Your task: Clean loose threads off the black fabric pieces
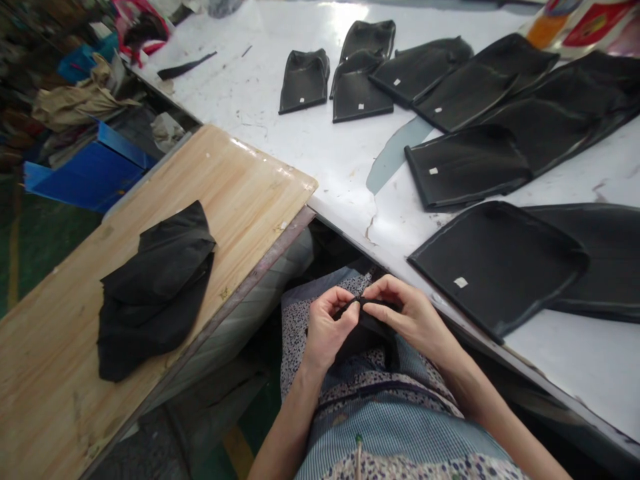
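Observation:
Low in front of my body, over the apron, my left hand pinches the edge of a black fabric piece. My right hand grips the same edge from the right, its fingertips almost touching those of the left. The rest of the fabric hangs down onto my lap, partly hidden by the hands. Another folded black cloth lies on the wooden board at the left. Several flat black pieces with small white labels are spread over the white table to the right and ahead.
The wooden board meets the white table ahead of me. A blue box and heaped cloth are at the far left. A dark strip lies near the table's left edge.

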### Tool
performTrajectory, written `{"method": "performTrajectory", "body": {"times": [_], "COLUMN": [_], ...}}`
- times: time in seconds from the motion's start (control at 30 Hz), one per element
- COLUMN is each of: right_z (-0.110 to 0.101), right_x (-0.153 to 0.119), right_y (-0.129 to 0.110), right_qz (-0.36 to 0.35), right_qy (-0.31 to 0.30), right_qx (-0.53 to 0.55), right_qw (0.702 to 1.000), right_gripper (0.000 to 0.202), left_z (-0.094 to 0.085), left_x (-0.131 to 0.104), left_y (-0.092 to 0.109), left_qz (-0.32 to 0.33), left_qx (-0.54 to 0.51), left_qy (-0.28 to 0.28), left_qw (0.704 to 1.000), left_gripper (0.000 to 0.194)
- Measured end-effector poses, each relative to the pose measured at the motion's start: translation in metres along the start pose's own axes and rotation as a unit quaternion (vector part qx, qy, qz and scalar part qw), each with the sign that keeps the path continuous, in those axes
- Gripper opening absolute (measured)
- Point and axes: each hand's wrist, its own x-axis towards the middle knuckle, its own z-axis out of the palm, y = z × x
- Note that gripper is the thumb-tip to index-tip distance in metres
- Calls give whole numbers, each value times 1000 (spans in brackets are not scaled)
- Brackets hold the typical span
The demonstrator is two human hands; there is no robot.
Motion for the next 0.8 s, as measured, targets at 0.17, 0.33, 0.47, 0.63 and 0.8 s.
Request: {"method": "performTrajectory", "body": {"times": [0.17,0.33,0.47,0.63,0.8], "right_z": [1,2,3,2,1], "right_x": [4,6,5,4,5], "right_y": [-1,0,4,4,4], "right_qz": [27,34,30,33,54], "right_qy": [4,8,18,9,6], "right_qx": [37,20,9,30,52], "right_qw": [999,999,999,999,997], "right_gripper": [14,14,13,14,16], "left_z": [1,2,1,0,2], "left_x": [-1,-1,-1,0,-1], "left_y": [0,2,2,2,1], "left_qz": [11,24,22,10,16], "left_qx": [31,56,67,78,96], "left_qy": [-21,-28,-35,-42,-47], "left_qw": [999,998,997,996,994], "left_gripper": [11,12,14,15,16]}}
